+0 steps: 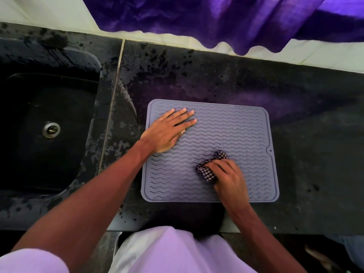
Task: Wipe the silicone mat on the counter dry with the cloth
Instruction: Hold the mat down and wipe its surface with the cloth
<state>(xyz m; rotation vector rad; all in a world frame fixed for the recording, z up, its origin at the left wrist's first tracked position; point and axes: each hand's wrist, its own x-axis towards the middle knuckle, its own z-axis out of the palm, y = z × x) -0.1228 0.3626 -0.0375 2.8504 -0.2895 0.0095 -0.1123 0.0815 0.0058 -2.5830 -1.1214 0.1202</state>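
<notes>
Far left sits the sink [51, 123], dark and sunk into the counter [315, 154], its drain showing; it lies well apart from our work, beyond a pale seam in the stone. The counter between sink and mat [226, 125] is blotched with what look like wet patches, so we judge the mat's left edge could pick up water again if it slides that way.

Next comes our left hand [167, 131], laid flat on the mat's upper-left part, fingers spread and straight, gripping nothing. We take it as an anchor: silicone on wet stone can creep, and a flat palm pins it while the other hand rubs.

The mat itself lies flat on the counter in front of us, ribbed with wavy lines, its near edge close to the counter's front edge.

Further right, our right hand [230, 178] presses on the lower middle of the mat, fingers curled over the cloth [208, 170], a bunched checked rag that pokes out to the left and above the knuckles. Bunching it gives a firm pad for the grooves (whether droplets remain in them we cannot tell).

Right of the mat the counter is bare. A purple curtain [216, 20] hangs at the back, clear of the mat; nothing blocks the wiping strokes except our own left hand, which covers a patch yet to be wiped.
</notes>
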